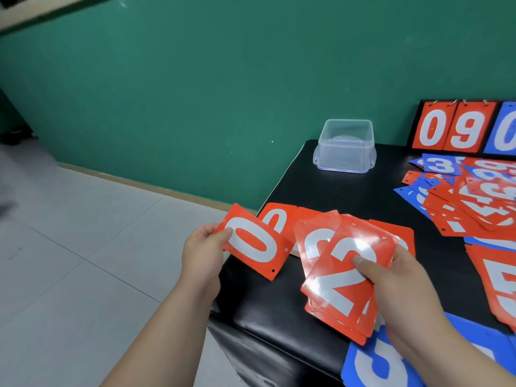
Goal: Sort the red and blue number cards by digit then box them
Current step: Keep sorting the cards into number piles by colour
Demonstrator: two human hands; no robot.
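Observation:
My left hand (203, 252) grips a red card showing 0 (252, 241) by its left end, held just above the table's left edge. Behind it another red 0 card (276, 219) lies flat on the black table (329, 191). My right hand (396, 283) holds a fanned stack of red cards (339, 275), thumb on the top one, which shows 2; a second 2 peeks out beneath. A clear plastic box (345, 146) stands at the table's far side, with no cards visible in it.
A loose heap of red and blue cards (469, 196) covers the right of the table. A scoreboard stand (460, 127) showing 0, 9, 0 stands at the back right. A large red card (499, 283) and a blue card (374, 364) lie near me. Tiled floor lies to the left.

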